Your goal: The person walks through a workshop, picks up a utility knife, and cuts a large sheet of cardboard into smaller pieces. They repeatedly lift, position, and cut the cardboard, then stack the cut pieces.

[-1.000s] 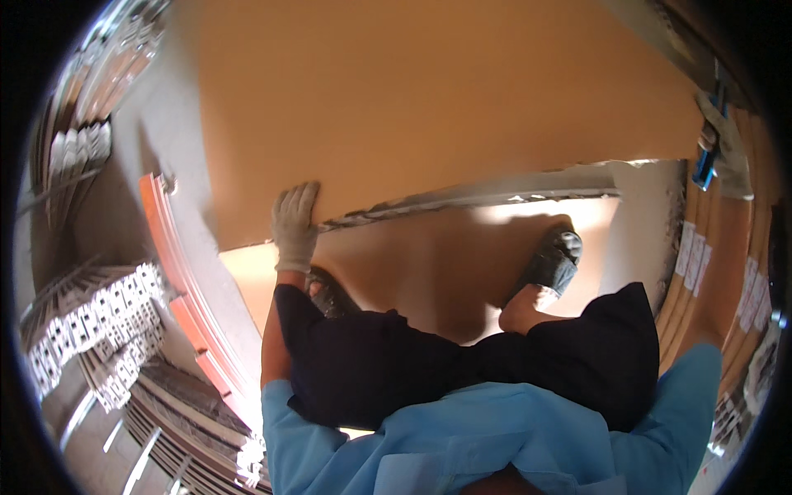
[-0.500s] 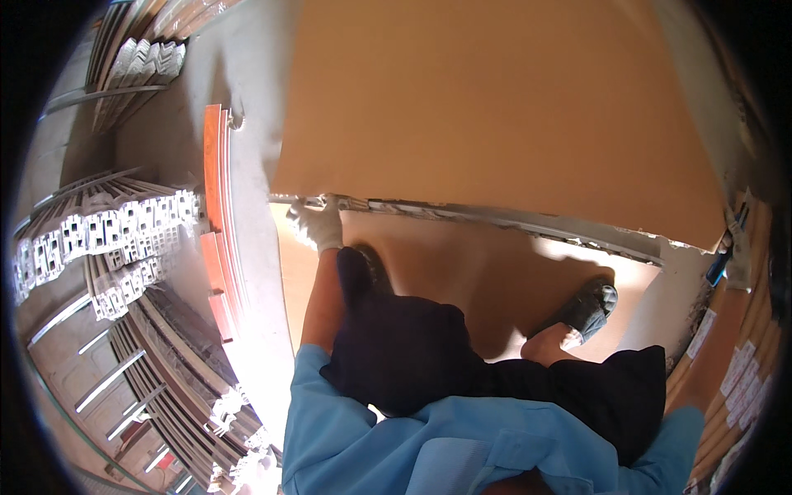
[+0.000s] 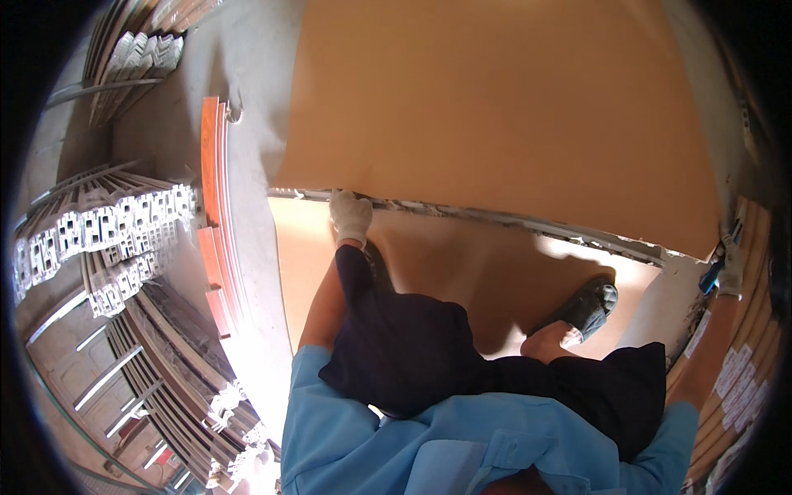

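A large brown cardboard sheet (image 3: pixel 495 99) spreads out ahead of me, its near edge lying along a long metallic strip (image 3: pixel 511 221). My left hand (image 3: pixel 351 216), in a white glove, rests at that edge with its fingers curled down at the strip. What the fingertips grip, if anything, is hidden. Far to the right, at the sheet's near right corner, my gloved right hand (image 3: pixel 729 272) is closed on a blue tool (image 3: pixel 709 279) that looks like a utility knife. Another brown sheet (image 3: pixel 462 272) lies nearer, beneath my feet.
Orange-red strips (image 3: pixel 213 165) lie on the floor at the left. Bundles of white profiles (image 3: pixel 99 235) and long bars (image 3: pixel 157 355) fill racks beyond them. Long brown packages (image 3: pixel 742 330) are stacked along the right side. My sandalled foot (image 3: pixel 590 309) stands on the nearer sheet.
My left hand has shifted right along the strip. My right hand has moved slightly left and nearer with the blue tool. The cardboard sheets look unmoved.
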`<state>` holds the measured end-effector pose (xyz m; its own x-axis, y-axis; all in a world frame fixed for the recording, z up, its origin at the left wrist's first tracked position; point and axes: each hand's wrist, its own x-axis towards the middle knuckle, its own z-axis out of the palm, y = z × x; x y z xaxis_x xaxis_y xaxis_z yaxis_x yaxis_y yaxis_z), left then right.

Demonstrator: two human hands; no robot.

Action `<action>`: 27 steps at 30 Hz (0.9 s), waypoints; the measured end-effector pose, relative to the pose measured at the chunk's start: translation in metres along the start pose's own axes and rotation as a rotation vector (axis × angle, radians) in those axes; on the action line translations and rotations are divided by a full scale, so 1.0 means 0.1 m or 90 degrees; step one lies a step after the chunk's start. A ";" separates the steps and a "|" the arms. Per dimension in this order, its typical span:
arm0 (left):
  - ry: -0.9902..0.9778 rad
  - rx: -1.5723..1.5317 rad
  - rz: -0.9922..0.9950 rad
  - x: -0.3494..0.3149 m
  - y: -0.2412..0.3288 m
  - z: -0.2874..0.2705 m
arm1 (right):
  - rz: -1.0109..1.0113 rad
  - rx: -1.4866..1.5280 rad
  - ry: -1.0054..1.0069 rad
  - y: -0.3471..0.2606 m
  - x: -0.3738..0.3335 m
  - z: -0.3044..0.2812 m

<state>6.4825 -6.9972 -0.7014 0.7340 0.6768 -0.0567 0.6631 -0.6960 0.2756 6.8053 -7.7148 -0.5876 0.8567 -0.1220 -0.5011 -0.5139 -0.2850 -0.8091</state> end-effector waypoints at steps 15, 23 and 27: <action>-0.271 -0.448 -0.087 0.65 -0.20 -0.54 | 0.017 0.023 -0.046 0.05 0.16 0.44; -0.306 0.100 0.315 0.27 0.13 -0.42 | 0.071 -0.103 0.005 0.69 0.37 0.72; -0.367 0.279 0.380 0.29 0.26 -0.41 | 0.079 -0.440 0.074 1.05 0.30 0.62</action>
<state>6.5151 -6.9855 -0.6569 0.8525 0.0381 -0.5214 0.0640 -0.9974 0.0319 6.7748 -7.6891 -0.7065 0.8129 -0.2816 -0.5098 -0.4948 -0.7958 -0.3493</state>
